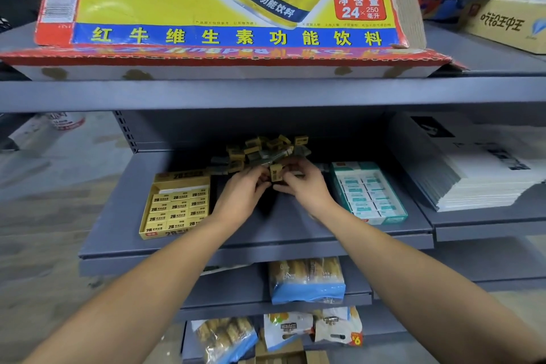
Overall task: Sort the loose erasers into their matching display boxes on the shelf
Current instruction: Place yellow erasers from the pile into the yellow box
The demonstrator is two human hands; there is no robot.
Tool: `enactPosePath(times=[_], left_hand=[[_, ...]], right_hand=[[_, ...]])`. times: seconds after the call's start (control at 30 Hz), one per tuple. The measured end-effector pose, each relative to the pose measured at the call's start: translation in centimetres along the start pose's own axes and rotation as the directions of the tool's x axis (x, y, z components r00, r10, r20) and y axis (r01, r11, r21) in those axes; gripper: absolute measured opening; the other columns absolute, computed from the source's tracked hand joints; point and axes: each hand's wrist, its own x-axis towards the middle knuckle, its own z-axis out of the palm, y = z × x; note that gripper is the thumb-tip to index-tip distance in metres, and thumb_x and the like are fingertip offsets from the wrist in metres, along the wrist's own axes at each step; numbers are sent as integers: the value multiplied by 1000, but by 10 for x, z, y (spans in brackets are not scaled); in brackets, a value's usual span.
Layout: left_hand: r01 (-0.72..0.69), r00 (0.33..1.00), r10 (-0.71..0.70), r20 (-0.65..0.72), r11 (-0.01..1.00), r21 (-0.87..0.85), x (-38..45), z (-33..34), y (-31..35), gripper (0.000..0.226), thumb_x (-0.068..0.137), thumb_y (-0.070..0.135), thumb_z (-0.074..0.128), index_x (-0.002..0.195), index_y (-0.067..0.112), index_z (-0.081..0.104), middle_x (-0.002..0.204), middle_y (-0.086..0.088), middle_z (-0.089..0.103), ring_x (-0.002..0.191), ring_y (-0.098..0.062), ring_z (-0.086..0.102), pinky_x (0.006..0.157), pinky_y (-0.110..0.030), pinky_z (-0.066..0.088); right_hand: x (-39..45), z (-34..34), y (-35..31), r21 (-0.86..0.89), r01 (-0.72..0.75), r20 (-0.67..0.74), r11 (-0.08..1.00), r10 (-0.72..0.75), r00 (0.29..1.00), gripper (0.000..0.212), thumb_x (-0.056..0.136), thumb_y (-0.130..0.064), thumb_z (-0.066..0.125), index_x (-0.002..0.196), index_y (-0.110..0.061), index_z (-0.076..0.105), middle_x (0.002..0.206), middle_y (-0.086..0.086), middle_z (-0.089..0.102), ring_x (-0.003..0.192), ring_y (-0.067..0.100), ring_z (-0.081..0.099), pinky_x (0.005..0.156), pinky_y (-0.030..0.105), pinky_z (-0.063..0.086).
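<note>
Grey metal shelving [189, 248] is carrying the work, with a heap of loose erasers [263, 151] lying at the back between two display boxes. Both hands are meeting just in front of that heap: the left hand [240, 196] and the right hand [304, 186] are together pinching a yellow eraser [276, 173], each grip closing on it. Picking and identifying looks like the step in hand; next, the piece probably needs carrying left to the yellow box [177, 207], already nearly full, and slotting into a gap. A green-and-white box [369, 192] is sitting to the right, beside stacked booklets [472, 180]. Overhead, a drinks carton [224, 3] is overhanging and shading the heap, and snack packets [307, 281] are lying below.
</note>
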Motion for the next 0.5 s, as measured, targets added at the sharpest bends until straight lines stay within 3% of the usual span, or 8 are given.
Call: enactPosePath(times=[0.1,0.23,0.37,0.43,0.5], left_hand=[[-2,1000,2,-13,1000,-21,0,1,2,19,92,16,63,111,13,63,105,-3,68,96,-17,64,83,-35,52],[9,998,-10,-58,1000,-12,0,0,3,30,88,20,68,116,13,60,105,-3,64,92,-16,59,80,-31,50],[-23,998,23,-60,1000,2,0,-4,5,36,88,14,67,123,10,62,115,-8,64,99,-23,61,84,-31,49],[-15,996,15,-89,1000,3,0,-7,2,33,88,12,67,121,10,63,115,-8,65,100,-23,62,84,-31,50],[1,995,-2,-103,1000,-6,-2,-11,-2,30,88,11,66,118,9,64,112,-8,65,98,-23,62,84,-33,51]], right_hand=[[-1,-4,0,-92,60,-19,994,-62,998,19,93,-1,55,107,-13,61,109,11,65,97,22,66,76,26,57],[0,-11,2,-240,158,-18,958,-167,986,20,90,-6,62,104,-20,65,105,2,70,99,12,66,87,27,54],[0,-9,2,-359,255,49,898,-254,966,13,91,-11,64,102,-16,68,101,-2,71,94,7,67,87,25,54],[0,-9,1,-491,378,122,785,-367,922,16,89,-14,68,105,-14,69,101,-3,70,93,6,65,85,24,53],[2,-7,3,-627,553,277,549,-507,816,19,85,-14,72,103,-12,70,103,-1,69,97,11,63,86,24,49]])
